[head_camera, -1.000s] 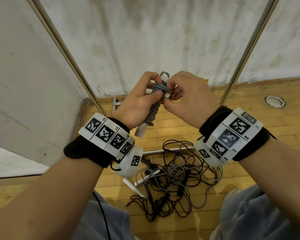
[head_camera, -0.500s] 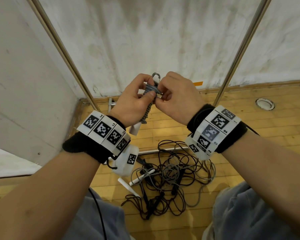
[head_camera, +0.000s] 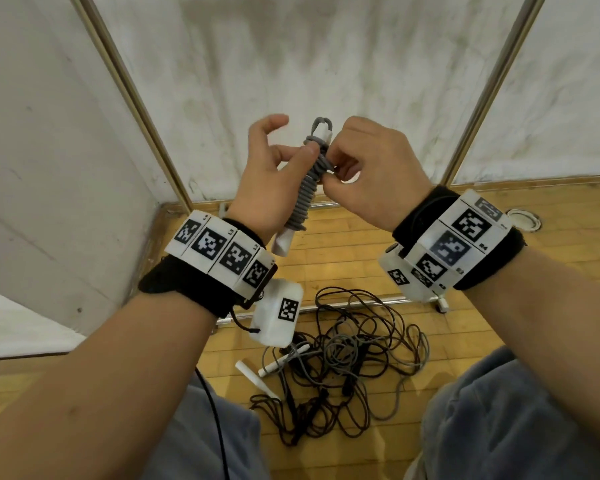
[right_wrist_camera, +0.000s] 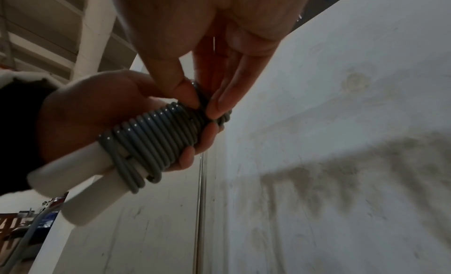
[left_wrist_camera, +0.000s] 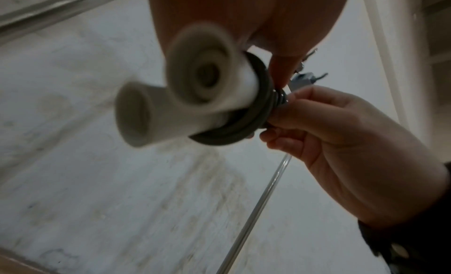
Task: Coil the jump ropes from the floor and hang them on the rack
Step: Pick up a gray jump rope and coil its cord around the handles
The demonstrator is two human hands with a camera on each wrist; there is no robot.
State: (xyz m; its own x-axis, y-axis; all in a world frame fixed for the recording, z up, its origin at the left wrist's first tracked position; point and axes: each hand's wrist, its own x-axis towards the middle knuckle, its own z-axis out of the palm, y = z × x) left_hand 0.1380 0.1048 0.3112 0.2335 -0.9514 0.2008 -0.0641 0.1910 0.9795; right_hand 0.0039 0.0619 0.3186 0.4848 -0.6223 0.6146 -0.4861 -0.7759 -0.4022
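Observation:
A grey jump rope (head_camera: 305,195) is wound in tight turns around its two white handles (head_camera: 282,241), held upright at chest height. My left hand (head_camera: 284,157) grips the bundle from the left, thumb on the coil and index finger lifted off. In the right wrist view, the left hand's fingers (right_wrist_camera: 190,152) curl under the coil (right_wrist_camera: 156,135). My right hand (head_camera: 340,161) pinches the cord near the top of the bundle, below a small loop (head_camera: 321,124). From the left wrist view I see the handle ends (left_wrist_camera: 200,73) and the right hand (left_wrist_camera: 341,143) at the cord.
A tangle of black and grey jump ropes (head_camera: 343,358) lies on the wooden floor between my knees. Two slanted metal rack poles (head_camera: 136,95) (head_camera: 492,84) rise against the white wall, with a base bar (head_camera: 361,301) on the floor. A round floor fitting (head_camera: 522,220) sits far right.
My left index finger has lifted off the top of the bundle. Both hands with the coiled rope sit a little higher in view, and the right fingers have shifted on the cord.

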